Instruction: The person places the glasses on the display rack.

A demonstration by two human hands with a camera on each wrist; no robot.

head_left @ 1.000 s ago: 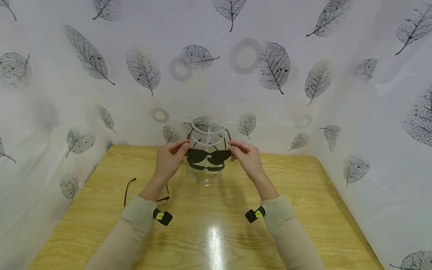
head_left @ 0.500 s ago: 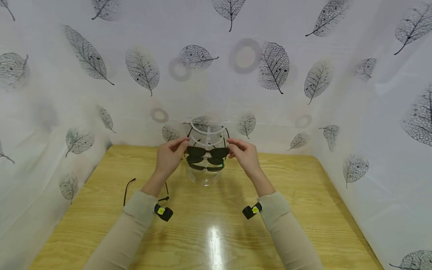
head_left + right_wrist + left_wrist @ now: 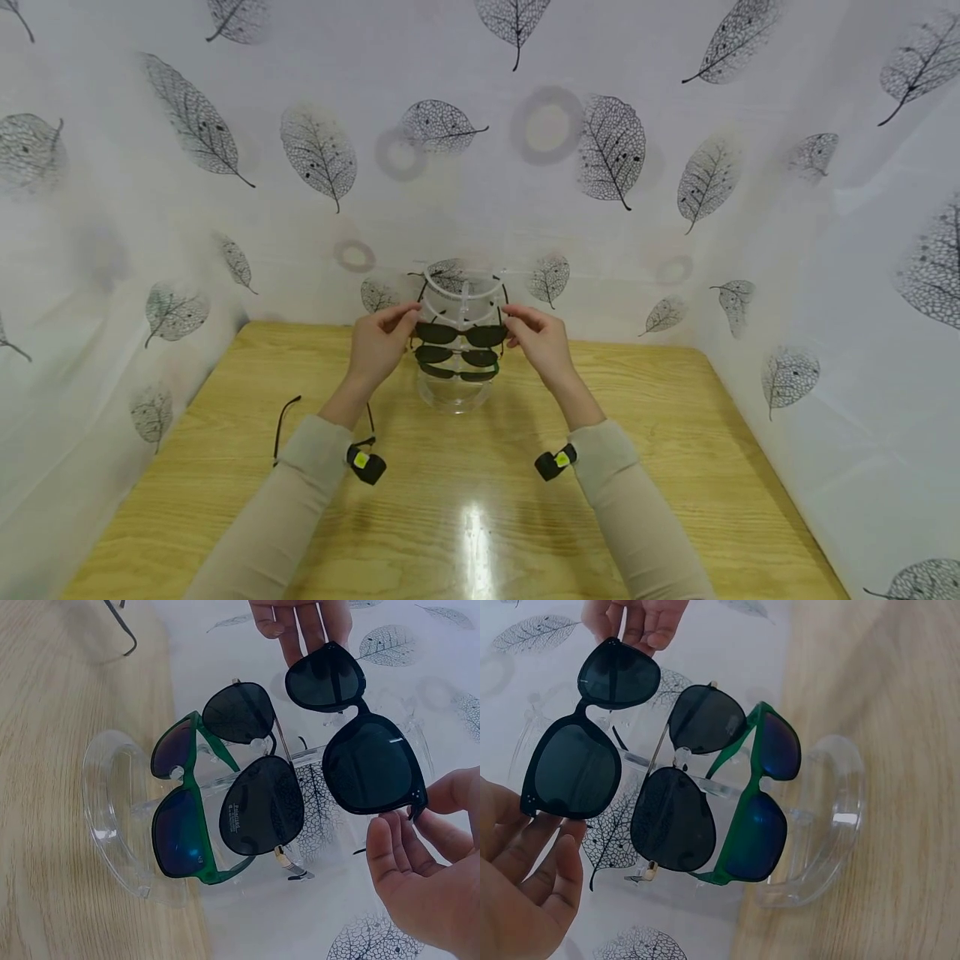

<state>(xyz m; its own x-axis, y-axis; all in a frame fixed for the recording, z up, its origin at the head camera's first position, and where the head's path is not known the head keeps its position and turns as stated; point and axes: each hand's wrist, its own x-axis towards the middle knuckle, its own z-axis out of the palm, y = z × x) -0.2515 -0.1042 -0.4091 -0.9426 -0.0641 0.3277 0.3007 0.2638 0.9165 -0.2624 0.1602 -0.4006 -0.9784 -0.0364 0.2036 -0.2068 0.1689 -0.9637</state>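
Black thick-framed sunglasses (image 3: 486, 336) are held at the upper part of a clear display stand (image 3: 457, 407). My left hand (image 3: 377, 346) pinches them near one hinge. The opposite hinge side is pinched by my right hand (image 3: 543, 343). Below them on the stand hang thin metal-framed sunglasses (image 3: 673, 817) with dark lenses. Lowest on the stand are green-framed sunglasses (image 3: 754, 840) with bluish lenses, also seen in the right wrist view. Whether the black pair's bridge touches the stand cannot be told.
Another pair of eyeglasses (image 3: 279, 427) with dark thin temples lies on the wooden table (image 3: 652, 500), partly hidden behind my left forearm. A white leaf-printed curtain (image 3: 480, 200) encloses the table at the back and both sides.
Both hands have raised the black sunglasses slightly along the stand, and the metal-framed pair beneath has come into sight. The hands have also drawn a little closer together.
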